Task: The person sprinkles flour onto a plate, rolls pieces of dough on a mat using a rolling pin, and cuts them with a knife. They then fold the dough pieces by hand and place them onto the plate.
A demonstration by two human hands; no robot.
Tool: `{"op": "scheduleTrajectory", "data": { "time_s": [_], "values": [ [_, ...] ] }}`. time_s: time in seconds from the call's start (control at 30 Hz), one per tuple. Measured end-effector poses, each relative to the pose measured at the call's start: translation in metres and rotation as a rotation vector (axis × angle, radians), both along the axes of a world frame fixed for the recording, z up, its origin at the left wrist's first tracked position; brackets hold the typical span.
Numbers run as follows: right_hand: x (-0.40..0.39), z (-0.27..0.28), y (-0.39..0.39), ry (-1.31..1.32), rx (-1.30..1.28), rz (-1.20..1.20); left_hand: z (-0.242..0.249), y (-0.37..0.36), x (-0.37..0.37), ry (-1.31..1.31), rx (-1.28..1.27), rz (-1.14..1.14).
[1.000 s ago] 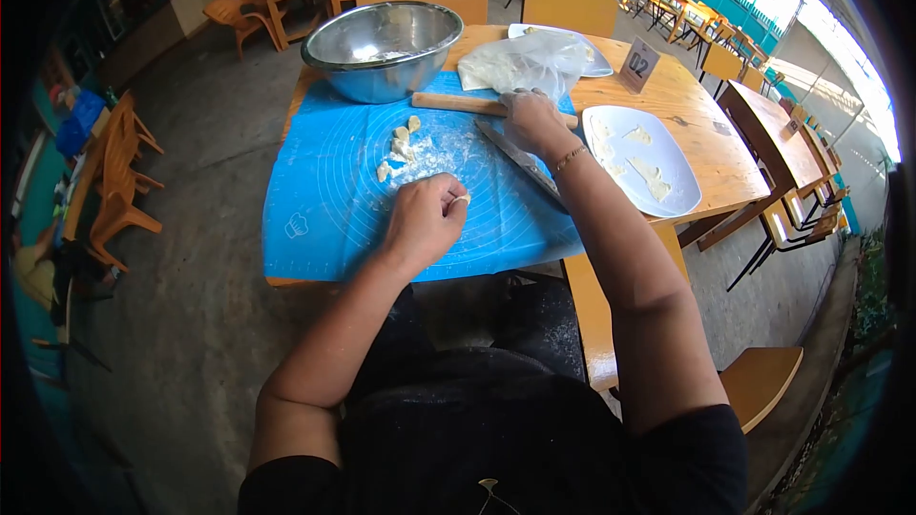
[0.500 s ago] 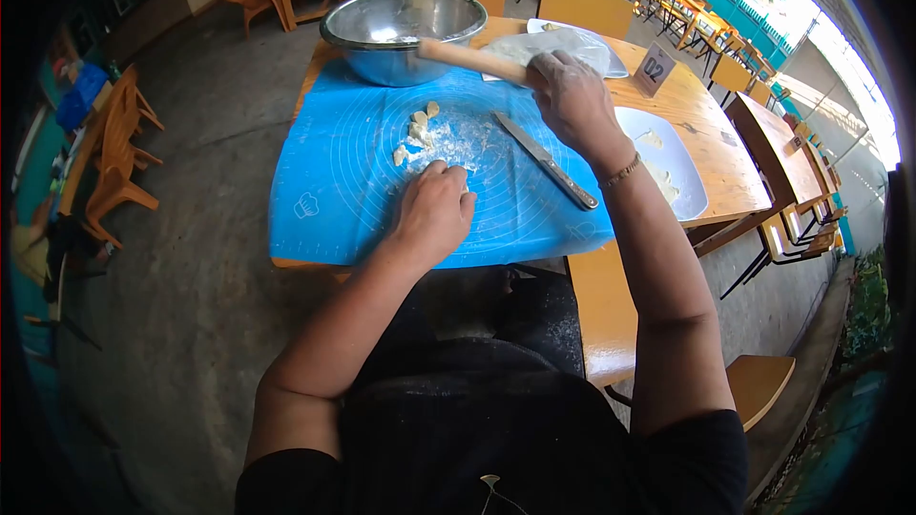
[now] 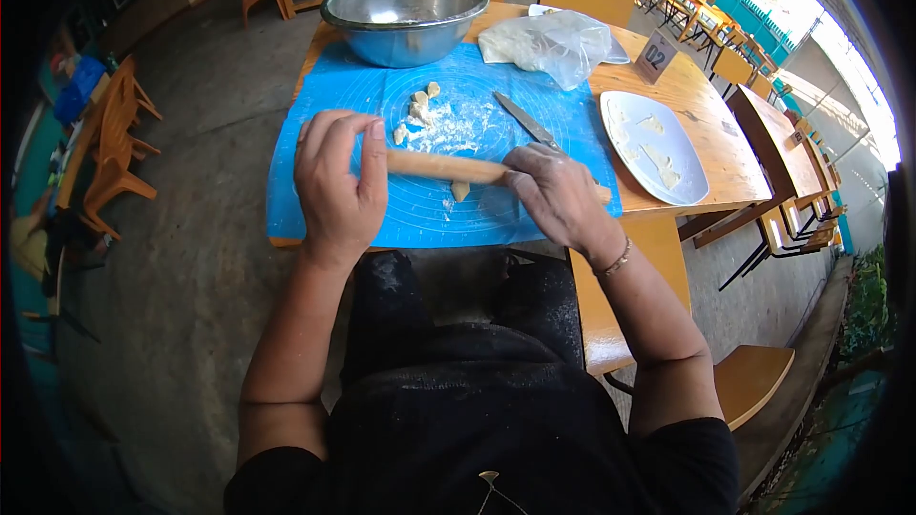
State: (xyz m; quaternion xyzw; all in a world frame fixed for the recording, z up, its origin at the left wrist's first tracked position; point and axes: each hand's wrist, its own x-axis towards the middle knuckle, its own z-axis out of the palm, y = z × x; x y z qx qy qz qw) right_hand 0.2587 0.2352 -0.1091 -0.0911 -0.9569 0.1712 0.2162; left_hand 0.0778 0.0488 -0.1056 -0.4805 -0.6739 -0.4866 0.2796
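A wooden rolling pin [image 3: 447, 167] spans the space between my hands, above a blue mat [image 3: 320, 195]. My right hand [image 3: 558, 193] is wrapped round its right part. Raised at the pin's left end, my left hand [image 3: 342, 176] has its fingers apart and bent. Just below the pin lies a small dough piece [image 3: 461, 191]. More dough pieces [image 3: 420, 107] sit beside scattered white flour [image 3: 453, 129]. A knife [image 3: 523, 118] lies on the mat, its handle partly hidden behind my right hand.
A steel bowl [image 3: 405, 19] stands at the mat's back left. Behind the mat is a plastic bag [image 3: 563, 46] with dough. A white plate [image 3: 682, 148] with flat dough pieces lies at right, near a "02" sign [image 3: 655, 57]. Chairs and tables surround the wooden table [image 3: 730, 167].
My right hand has brought the rolling pin down towards me over the mat. My left hand has lifted off the mat, moved left and opened, and the small dough piece now shows.
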Motion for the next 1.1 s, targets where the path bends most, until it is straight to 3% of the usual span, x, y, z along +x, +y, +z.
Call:
{"op": "scheduleTrajectory", "data": {
  "time_s": [0.13, 0.17, 0.27, 0.6, 0.7, 0.77, 0.83, 0.87, 1.0, 1.1],
  "values": [
    [-0.024, -0.019, -0.011, 0.102, 0.133, -0.020, -0.010, 0.025, -0.006, 0.181, -0.175, -0.054],
    [-0.030, -0.022, -0.013, 0.119, 0.157, -0.060, -0.014, 0.028, -0.002, 0.024, -0.358, -0.118],
    [-0.040, -0.023, -0.013, 0.114, 0.177, -0.106, -0.037, 0.045, -0.003, 0.079, -0.466, 0.000],
    [-0.048, -0.014, 0.004, 0.100, 0.087, -0.150, -0.003, 0.043, 0.007, 0.122, -0.488, -0.076],
    [-0.046, -0.007, 0.001, 0.063, 0.043, -0.164, 0.010, 0.036, 0.016, 0.320, -0.498, -0.044],
    [-0.044, 0.002, -0.009, 0.042, 0.059, -0.159, 0.036, 0.027, 0.026, -0.244, -0.985, -0.296],
    [-0.043, 0.013, -0.023, 0.098, 0.146, 0.010, 0.022, 0.026, 0.019, -0.209, -0.892, -0.318],
    [-0.046, 0.015, -0.032, 0.099, 0.147, 0.008, 0.016, 0.025, 0.016, -0.175, -0.800, -0.341],
    [-0.054, 0.013, -0.041, 0.205, 0.219, -0.033, 0.033, 0.015, 0.014, -0.218, -0.875, -0.322],
    [-0.047, 0.009, -0.013, 0.264, 0.437, 0.026, 0.033, 0.006, 0.011, -0.127, -0.763, -0.465]
  ]
}}
